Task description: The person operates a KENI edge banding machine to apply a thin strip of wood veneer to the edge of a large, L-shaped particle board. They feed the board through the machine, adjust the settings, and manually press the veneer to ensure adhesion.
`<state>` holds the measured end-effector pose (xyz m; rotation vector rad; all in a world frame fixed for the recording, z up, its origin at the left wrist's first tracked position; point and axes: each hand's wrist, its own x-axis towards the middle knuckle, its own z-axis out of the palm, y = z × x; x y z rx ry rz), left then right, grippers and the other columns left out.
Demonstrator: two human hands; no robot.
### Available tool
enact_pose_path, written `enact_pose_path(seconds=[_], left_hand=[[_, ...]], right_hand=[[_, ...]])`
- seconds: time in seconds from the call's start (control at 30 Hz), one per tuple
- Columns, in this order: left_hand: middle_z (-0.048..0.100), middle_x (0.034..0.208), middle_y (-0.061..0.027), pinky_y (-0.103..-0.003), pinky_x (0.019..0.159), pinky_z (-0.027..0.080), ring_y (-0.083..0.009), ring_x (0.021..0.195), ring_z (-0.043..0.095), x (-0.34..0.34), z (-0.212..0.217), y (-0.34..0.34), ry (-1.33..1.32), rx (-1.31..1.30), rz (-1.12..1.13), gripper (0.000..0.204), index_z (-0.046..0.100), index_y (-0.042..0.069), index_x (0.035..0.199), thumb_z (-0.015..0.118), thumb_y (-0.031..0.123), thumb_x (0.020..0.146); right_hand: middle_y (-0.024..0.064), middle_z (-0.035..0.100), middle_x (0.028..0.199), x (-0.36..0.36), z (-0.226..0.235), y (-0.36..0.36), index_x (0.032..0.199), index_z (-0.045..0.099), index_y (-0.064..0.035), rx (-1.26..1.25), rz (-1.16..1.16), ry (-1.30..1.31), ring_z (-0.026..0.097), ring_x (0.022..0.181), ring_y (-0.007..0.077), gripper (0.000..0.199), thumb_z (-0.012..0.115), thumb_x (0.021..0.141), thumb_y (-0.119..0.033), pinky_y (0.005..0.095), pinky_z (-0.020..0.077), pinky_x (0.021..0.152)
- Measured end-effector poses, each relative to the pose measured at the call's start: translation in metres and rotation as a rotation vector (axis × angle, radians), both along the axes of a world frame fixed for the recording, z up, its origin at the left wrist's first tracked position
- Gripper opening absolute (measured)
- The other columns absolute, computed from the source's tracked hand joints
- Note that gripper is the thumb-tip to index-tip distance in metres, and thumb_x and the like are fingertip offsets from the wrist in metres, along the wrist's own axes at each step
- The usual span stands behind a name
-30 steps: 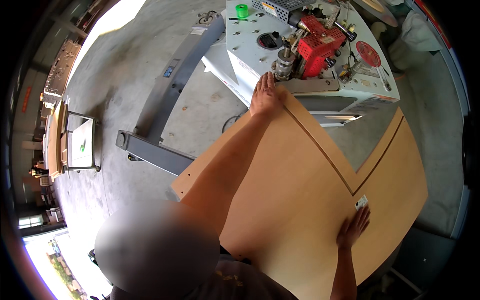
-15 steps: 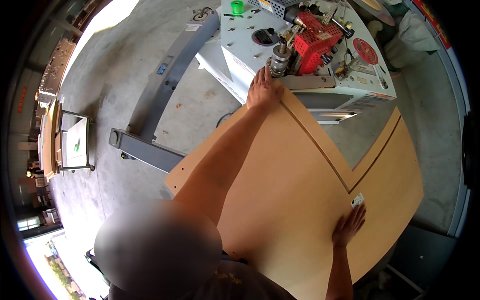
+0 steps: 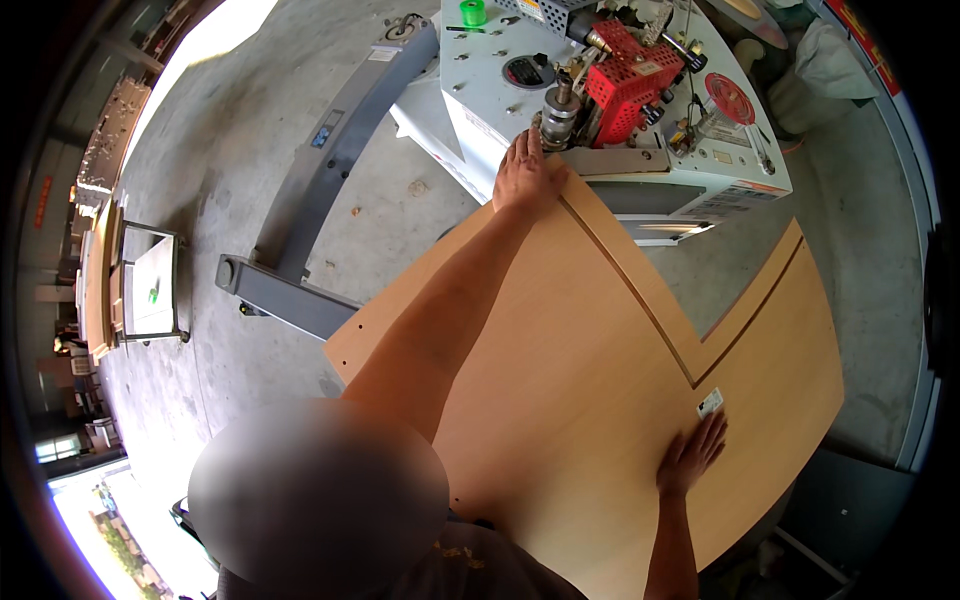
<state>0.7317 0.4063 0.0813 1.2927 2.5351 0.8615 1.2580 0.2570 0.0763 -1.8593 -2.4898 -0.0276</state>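
A large light-brown wooden panel (image 3: 560,340) spreads before me, with an angular cutout and a groove running along it. Its far corner reaches the edge of a machine bench. My left hand (image 3: 525,180) lies on that far corner with the fingers stretched toward the machine, beside a metal spindle (image 3: 560,112). My right hand (image 3: 690,457) rests flat on the panel's near right part, fingers extended. A small white label (image 3: 710,403) sits just beyond its fingertips. The panel's near left part is hidden behind my left forearm and a blurred patch.
The white machine bench (image 3: 480,75) carries a red perforated guard (image 3: 632,95), a green roll (image 3: 473,12) and a red round disc (image 3: 730,100). A grey steel beam frame (image 3: 300,220) stands left of it. Farther left is a cart (image 3: 152,285) with boards.
The panel has shifted slightly to the left, and my right hand has moved a little left with it. My left hand stays at the far corner.
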Motion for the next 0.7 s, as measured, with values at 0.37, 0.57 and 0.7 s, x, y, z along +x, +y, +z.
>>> enact_pose_path(seconds=[0.37,0.57,0.7], left_hand=[[0.031,0.158,-0.0164,-0.037,0.121,0.028,-0.0303,0.148,0.028,0.007,0.001,0.021,-0.068,0.087,0.062,0.105,0.017,0.000,0.156,0.080,0.033,0.079],[0.028,0.159,-0.0172,-0.038,0.123,0.024,-0.0328,0.148,0.026,0.010,0.014,0.030,-0.223,0.102,0.101,0.115,0.008,-0.001,0.157,0.083,0.026,0.075],[0.027,0.159,-0.0175,-0.037,0.123,0.024,-0.0326,0.148,0.025,0.009,0.011,0.038,-0.226,0.158,0.153,0.118,0.005,-0.002,0.157,0.083,0.026,0.073]], right_hand=[[0.0182,0.020,0.165,0.009,-0.004,0.000,0.158,0.023,-0.0058,0.025,-0.006,0.020,0.016,0.152,0.0396,0.069,0.037,0.104,-0.046,0.0579,0.0102,0.120],[0.0181,0.021,0.165,0.009,-0.004,0.015,0.158,0.024,-0.0058,0.034,-0.019,0.037,0.018,0.152,0.0400,0.068,0.038,0.104,-0.044,0.0580,0.0121,0.120],[0.0181,0.022,0.164,0.007,-0.002,0.024,0.158,0.024,-0.0058,0.037,-0.019,0.038,0.018,0.152,0.0399,0.067,0.038,0.104,-0.043,0.0579,0.0127,0.120]])
